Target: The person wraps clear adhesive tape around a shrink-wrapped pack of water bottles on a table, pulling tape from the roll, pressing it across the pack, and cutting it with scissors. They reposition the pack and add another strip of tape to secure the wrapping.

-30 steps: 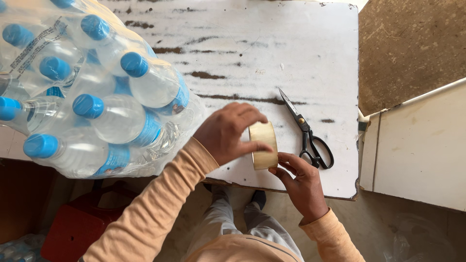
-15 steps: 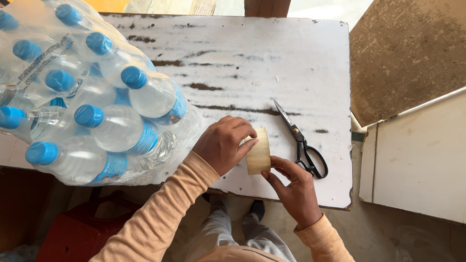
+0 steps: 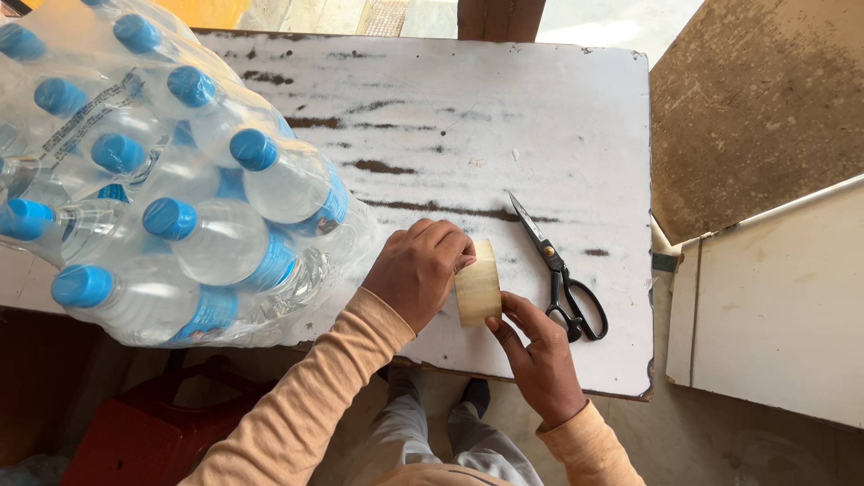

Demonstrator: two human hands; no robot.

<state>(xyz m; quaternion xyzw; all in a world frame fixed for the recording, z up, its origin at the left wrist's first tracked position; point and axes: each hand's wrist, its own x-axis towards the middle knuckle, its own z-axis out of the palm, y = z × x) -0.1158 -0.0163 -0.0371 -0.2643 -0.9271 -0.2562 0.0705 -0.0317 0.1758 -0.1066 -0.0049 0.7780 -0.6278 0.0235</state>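
Note:
A roll of tan packing tape (image 3: pixel 478 286) stands on edge near the front of the worn white table (image 3: pixel 468 117). My left hand (image 3: pixel 419 268) is wrapped over the roll's left side and grips it. My right hand (image 3: pixel 538 355) comes up from below, its thumb and fingertips pinching the roll's lower right edge. Black-handled scissors (image 3: pixel 560 274) lie shut on the table just right of the roll, blades pointing away from me. A shrink-wrapped pack of water bottles with blue caps (image 3: pixel 162 171) lies on the table's left part, close to my left wrist.
A brown board (image 3: pixel 756 99) and a white panel (image 3: pixel 774 306) sit to the right of the table. A red stool (image 3: pixel 126 441) stands under the table's left front. My legs and feet show below the table edge.
The view has shifted slightly, so everything sits a little lower right in frame. Both hands stay on the tape roll, with my right fingers sliding along its lower edge.

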